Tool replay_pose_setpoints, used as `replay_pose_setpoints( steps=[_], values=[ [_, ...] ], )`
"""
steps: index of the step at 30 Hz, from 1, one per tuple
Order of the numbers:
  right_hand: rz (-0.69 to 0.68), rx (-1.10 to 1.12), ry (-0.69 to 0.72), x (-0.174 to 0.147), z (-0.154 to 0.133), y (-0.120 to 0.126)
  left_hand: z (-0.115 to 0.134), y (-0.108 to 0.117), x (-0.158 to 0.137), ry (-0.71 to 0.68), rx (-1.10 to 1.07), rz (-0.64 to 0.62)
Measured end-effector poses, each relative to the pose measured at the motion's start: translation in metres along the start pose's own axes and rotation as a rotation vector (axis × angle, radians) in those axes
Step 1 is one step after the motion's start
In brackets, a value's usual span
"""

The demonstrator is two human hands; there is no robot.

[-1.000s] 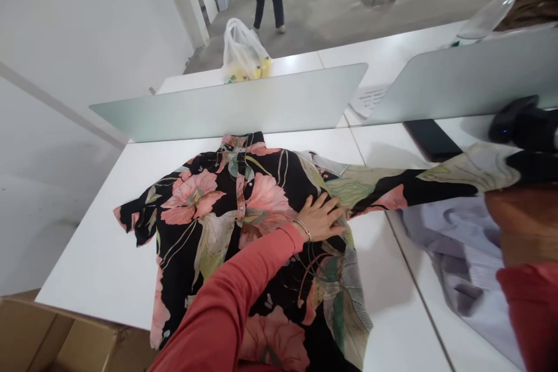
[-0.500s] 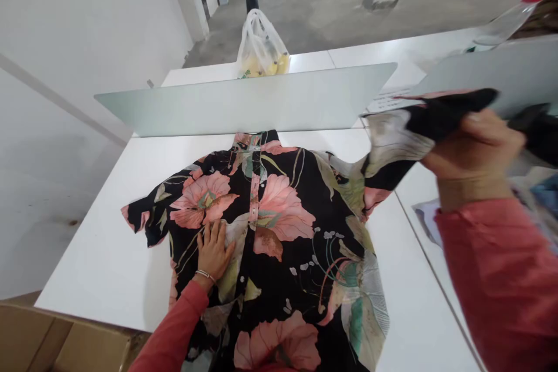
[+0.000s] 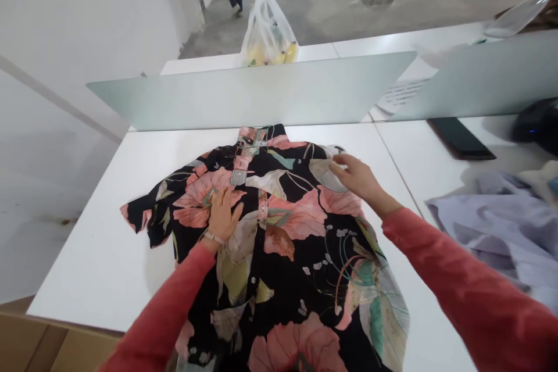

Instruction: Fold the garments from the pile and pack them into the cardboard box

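While your left hand (image 3: pixel 223 220) rests flat, fingers spread, on shirt (image 3: pixel 285 288) — on table (image 3: pixel 93 256), collar (image 3: pixel 261 136) far, long axis toward you — right hand (image 3: pixel 361 180) nearer right-side shoulder (image 3: pixel 311 153); can't tell if gripping.

Was fairly bright, evenly lit; showed soft, faint shadows on white table (image 3: pixel 87 267) beside floral shirt (image 3: pixel 279 261). Looked stretched toward edges, slightly soft in fine detail.

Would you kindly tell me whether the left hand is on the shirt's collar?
No, the left hand rests on the front of the floral shirt, below its collar.
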State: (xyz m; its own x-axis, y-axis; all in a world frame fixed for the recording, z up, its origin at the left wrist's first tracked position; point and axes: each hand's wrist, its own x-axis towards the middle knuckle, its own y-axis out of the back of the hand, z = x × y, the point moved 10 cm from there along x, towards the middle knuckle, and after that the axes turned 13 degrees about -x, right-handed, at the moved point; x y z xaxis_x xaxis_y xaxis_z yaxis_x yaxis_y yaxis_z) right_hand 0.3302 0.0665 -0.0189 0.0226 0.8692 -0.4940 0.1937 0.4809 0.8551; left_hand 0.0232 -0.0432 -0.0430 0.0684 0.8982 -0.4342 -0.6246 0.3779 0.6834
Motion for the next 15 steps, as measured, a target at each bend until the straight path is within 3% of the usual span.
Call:
replay_pose_setpoints(
  steps=[2, 5, 7, 9, 12, 14, 15],
  values=[
    [-0.007, -0.111, 0.192, -0.02, -0.024, -0.011, -0.002, -0.005, 0.041, 0.061, -0.027, 0.016],
    [-0.043, -0.257, 0.403, -0.046, -0.074, -0.044, -0.011, -0.021, 0.088, 0.19, 0.043, -0.059],
    [-0.075, -0.327, 0.409, -0.051, -0.095, -0.065, -0.011, -0.026, 0.106, 0.215, 0.074, -0.117],
    [-0.093, -0.293, 0.315, -0.045, -0.096, -0.076, -0.001, -0.021, 0.117, 0.198, 0.087, -0.136],
    [-0.052, -0.027, 0.084, -0.032, -0.063, -0.071, 0.047, -0.002, 0.127, 0.148, 0.026, -0.077],
    [0.075, 0.167, -0.091, -0.031, -0.022, -0.053, 0.111, 0.009, 0.126, 0.022, -0.169, -0.017],
    [0.152, 0.229, -0.164, -0.034, 0.0, -0.042, 0.154, 0.013, 0.122, -0.13, -0.315, -0.006]
  ],
)
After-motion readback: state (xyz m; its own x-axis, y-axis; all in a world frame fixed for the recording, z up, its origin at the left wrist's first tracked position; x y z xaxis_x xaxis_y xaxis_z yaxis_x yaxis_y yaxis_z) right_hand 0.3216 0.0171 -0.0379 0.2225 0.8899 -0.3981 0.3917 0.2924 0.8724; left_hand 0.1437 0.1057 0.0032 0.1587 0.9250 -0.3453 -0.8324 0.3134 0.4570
